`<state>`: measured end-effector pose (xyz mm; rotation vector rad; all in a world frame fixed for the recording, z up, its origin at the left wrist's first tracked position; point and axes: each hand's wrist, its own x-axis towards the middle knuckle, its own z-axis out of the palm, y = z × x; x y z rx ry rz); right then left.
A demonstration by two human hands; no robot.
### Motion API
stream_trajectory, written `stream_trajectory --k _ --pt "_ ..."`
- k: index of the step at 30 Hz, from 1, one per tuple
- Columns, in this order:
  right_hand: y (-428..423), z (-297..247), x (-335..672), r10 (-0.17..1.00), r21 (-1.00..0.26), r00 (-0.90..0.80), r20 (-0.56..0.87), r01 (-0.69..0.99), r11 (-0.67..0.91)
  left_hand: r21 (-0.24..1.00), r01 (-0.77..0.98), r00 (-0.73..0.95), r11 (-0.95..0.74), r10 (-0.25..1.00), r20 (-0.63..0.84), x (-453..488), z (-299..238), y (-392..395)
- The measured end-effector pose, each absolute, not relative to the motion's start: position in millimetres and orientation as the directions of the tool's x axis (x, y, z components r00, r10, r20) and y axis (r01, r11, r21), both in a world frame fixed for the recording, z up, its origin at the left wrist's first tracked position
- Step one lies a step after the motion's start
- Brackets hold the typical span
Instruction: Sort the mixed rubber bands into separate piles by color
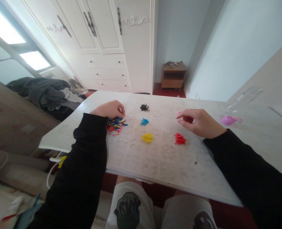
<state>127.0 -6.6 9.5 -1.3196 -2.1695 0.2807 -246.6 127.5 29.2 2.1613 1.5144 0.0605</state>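
Observation:
My left hand (110,109) is closed in a pinch at the back edge of a mixed pile of small coloured rubber bands (117,124). A tiny reddish bit shows at its fingertips, too small to name. My right hand (198,121) hovers behind the red rubber bands (180,139), thumb and forefinger drawn close together. Something pink (179,113) peeks out beyond the forefinger; whether it is held or lies on the table I cannot tell. Between the hands are separate piles of black bands (144,107), blue bands (144,121) and yellow bands (147,138).
On the white table (141,159), a clear plastic bottle (244,100) and a pink object (230,120) stand at the right. A small dark mark (195,163) is near the front. Beyond are a white wardrobe (105,44), a wooden bedside cabinet (174,78) and heaped clothes (45,95).

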Motion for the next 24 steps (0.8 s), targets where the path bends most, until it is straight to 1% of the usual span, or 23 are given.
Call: stream_trajectory --k 4,8,10,14,17,20,24 --pt "-7 10 127 0.866 -0.463 -0.344 0.364 0.739 0.489 0.421 0.867 0.382 -0.267 0.899 -0.215 -244 32 125" --pt "-8 12 126 0.863 -0.453 -0.347 0.367 0.744 0.492 0.462 0.831 0.393 -0.31 0.915 -0.094 -242 34 124" --pt "-8 13 125 0.863 -0.452 -0.348 0.366 0.744 0.492 0.489 0.808 0.406 -0.329 0.912 -0.058 -242 34 124" --pt "-8 12 126 0.865 -0.46 -0.346 0.364 0.74 0.49 0.56 0.761 0.428 -0.326 0.902 -0.056 -242 33 125" --pt "-8 11 126 0.862 -0.458 -0.349 0.366 0.739 0.494 0.623 0.714 0.406 -0.319 0.914 0.003 -241 32 125" --pt "-8 11 125 0.86 -0.453 -0.349 0.371 0.741 0.496 0.719 0.602 0.418 -0.348 0.904 0.087 -232 33 120" --pt "-8 12 122 0.845 -0.442 -0.367 0.389 0.731 0.521 0.838 0.361 0.505 -0.409 0.841 0.192 -210 33 110"
